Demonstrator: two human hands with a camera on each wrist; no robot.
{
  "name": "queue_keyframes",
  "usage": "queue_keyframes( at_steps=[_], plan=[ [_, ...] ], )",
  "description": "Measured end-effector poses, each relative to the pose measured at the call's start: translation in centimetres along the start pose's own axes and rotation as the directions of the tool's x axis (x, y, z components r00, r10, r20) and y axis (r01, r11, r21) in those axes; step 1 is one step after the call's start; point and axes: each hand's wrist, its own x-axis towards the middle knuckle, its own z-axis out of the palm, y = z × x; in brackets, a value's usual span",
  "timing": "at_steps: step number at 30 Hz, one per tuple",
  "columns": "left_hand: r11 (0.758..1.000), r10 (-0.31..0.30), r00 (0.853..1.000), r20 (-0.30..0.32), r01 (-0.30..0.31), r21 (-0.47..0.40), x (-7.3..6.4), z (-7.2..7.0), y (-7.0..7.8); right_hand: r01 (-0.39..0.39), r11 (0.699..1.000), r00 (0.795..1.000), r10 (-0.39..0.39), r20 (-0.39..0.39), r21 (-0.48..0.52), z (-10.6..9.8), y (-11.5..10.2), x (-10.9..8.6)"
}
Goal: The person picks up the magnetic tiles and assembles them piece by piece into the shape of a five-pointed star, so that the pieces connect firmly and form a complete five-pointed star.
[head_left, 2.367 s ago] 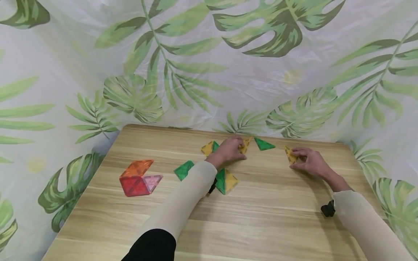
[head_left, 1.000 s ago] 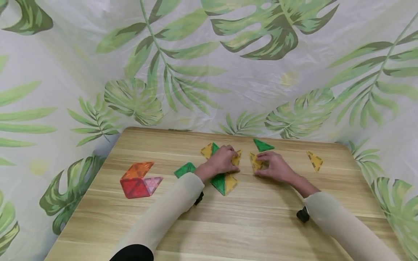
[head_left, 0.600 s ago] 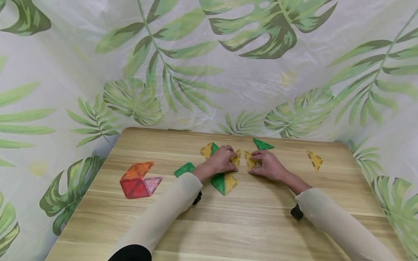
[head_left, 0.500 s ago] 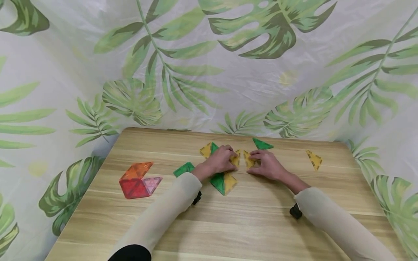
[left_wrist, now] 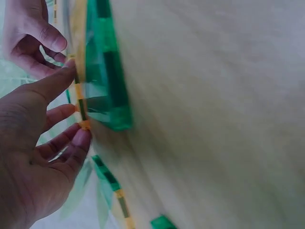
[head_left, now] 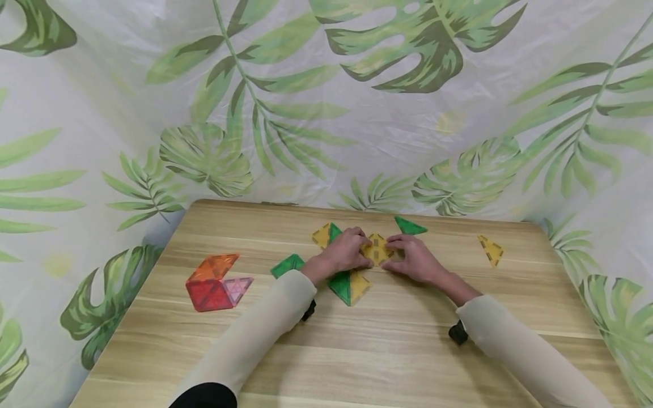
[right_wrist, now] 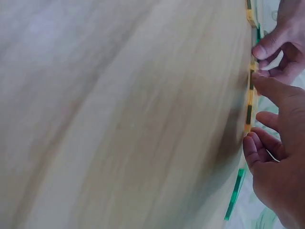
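Two yellow triangular magnetic tiles [head_left: 376, 249] meet edge to edge between my hands, near the back of the table. My left hand [head_left: 347, 248] pinches the left one by thumb and fingertips; its yellow rim [left_wrist: 81, 105] shows between them in the left wrist view. My right hand [head_left: 417, 258] pinches the right one, whose edge [right_wrist: 249, 105] shows in the right wrist view. Just in front of my left hand lie a green triangle [head_left: 340, 288] and a yellow triangle [head_left: 359, 287] side by side. Behind it another yellow triangle [head_left: 321, 234] joins a green one, partly hidden.
A green triangle [head_left: 409, 225] lies behind my right hand, and a loose yellow triangle [head_left: 491, 251] farther right. Green tiles [head_left: 287, 265] sit left of my left wrist. On the wooden table's [head_left: 408, 351] left is a red, orange and pink tile group [head_left: 211, 294]. Leaf-patterned cloth hangs behind.
My right hand has slid left with its yellow triangle until it meets the one in my left hand. Earlier, my left hand drew its tile nearer. A yellow triangle at right has come into view.
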Motion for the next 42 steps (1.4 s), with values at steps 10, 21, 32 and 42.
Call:
queue_keyframes(
  at_steps=[10,21,32,42],
  plan=[
    [0.996,0.085,0.996,0.012,-0.085,0.02,2.2,-0.1,2.7,-0.058,0.998,0.99,0.055,-0.13,-0.022,-4.6,3.9,-3.5],
    [0.993,0.093,0.994,0.056,-0.096,0.064,4.8,0.8,5.8,-0.103,0.992,0.96,0.079,-0.27,-0.074,-9.3,8.1,-8.2],
    [0.989,0.03,0.997,0.069,-0.039,0.141,6.2,2.1,6.9,-0.174,0.977,0.954,0.136,-0.268,-0.121,-10.5,10.7,-11.8],
    [0.992,0.007,0.996,0.094,-0.019,0.122,6.9,2.6,7.5,-0.244,0.967,0.95,0.222,-0.22,-0.08,-10.9,11.4,-13.3]
  ],
)
